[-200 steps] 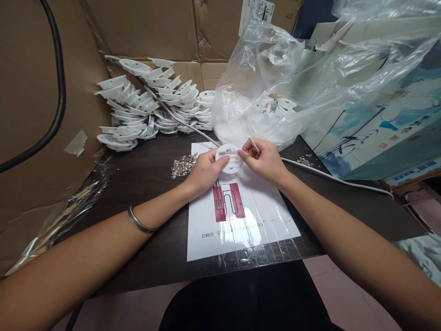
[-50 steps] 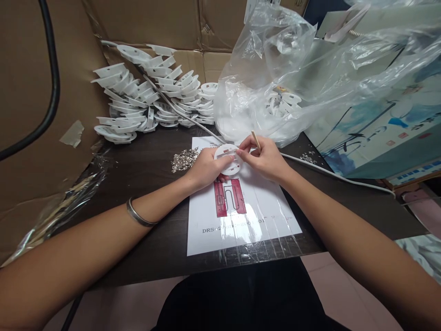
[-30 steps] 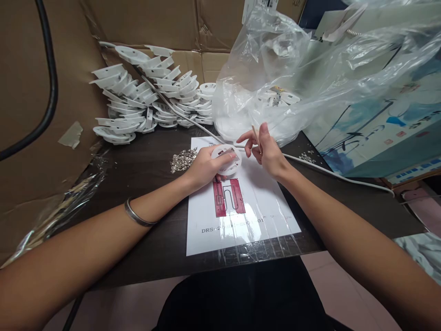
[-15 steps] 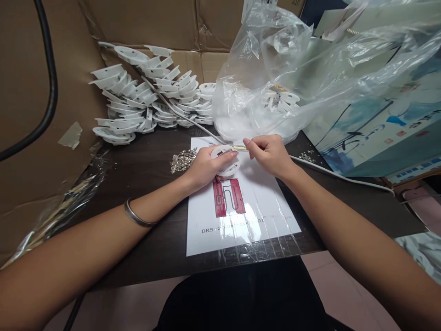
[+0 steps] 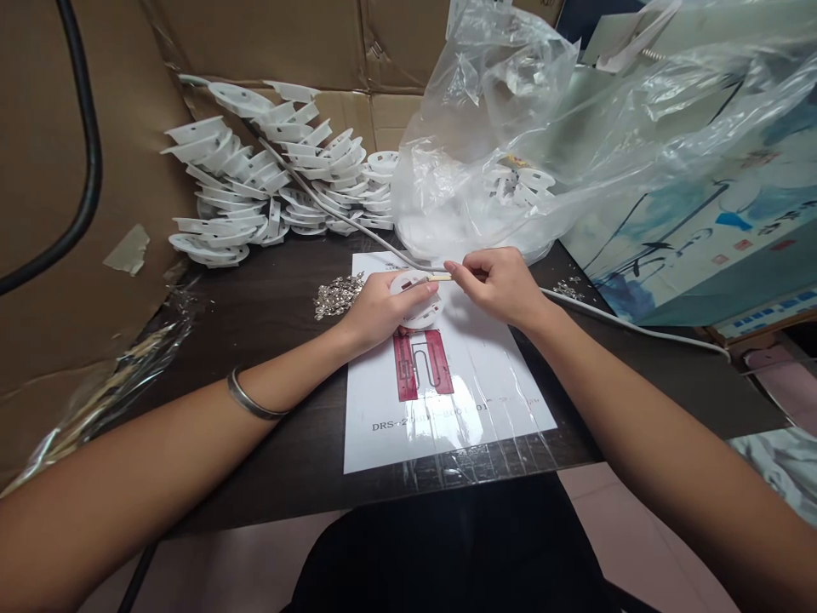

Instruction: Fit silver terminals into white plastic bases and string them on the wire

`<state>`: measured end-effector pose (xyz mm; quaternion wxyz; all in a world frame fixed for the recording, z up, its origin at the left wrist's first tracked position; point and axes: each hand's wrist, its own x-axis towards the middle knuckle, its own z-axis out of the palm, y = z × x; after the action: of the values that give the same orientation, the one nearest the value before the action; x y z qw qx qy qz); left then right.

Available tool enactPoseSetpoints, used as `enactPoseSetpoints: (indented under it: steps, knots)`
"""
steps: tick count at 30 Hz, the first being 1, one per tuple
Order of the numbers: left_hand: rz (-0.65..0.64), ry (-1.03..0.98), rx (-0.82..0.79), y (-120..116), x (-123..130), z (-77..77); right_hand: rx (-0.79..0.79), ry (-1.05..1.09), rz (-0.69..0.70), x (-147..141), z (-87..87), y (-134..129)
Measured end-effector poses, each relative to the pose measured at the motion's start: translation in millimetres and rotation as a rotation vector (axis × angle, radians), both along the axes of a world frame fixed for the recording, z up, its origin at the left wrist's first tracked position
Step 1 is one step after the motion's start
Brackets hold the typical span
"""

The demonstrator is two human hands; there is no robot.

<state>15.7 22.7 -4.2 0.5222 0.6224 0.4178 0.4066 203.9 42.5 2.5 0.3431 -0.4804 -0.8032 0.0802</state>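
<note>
My left hand (image 5: pixel 376 308) is closed on the rim of a round white plastic disc (image 5: pixel 418 315), its thumb lying across the top face. The disc has small cut-outs and is held above a printed sheet. In my right hand (image 5: pixel 494 285) a thin cream-coloured stick (image 5: pixel 439 277) is pinched between thumb and fingers. The stick's left end is at the disc's upper edge; whether it presses on anything there is too small to tell. Beside my left hand lies a heap of small shiny metal pieces (image 5: pixel 338 296).
Stacked white discs (image 5: pixel 242 179) fill the back left. A clear plastic bag (image 5: pixel 472 170) with more discs stands behind my hands. A grey cable (image 5: pixel 363 228) crosses the table. The paper sheet (image 5: pixel 447 443) is taped down. Loose metal bits (image 5: pixel 568 288) lie near a painted box (image 5: pixel 695 221).
My right hand has shifted slightly left with the stick, whose end is now further over the disc's upper edge. My left hand holds the disc almost unchanged.
</note>
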Motion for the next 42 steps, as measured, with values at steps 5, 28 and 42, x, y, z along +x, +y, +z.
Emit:
enactPoseSetpoints:
  steps: [5,28,42]
  knots:
    - [0.024,0.035,0.02,1.0,-0.3,0.1,-0.008,0.013,0.006,0.0,-0.4,0.5]
    - [0.002,0.06,0.112,2.1,-1.6,-2.5,-0.016,0.015,0.031,-0.5,-0.7,-0.6]
    - [0.079,0.085,0.136,3.8,-0.1,-4.3,-0.046,0.008,0.054,-4.9,-4.2,0.6]
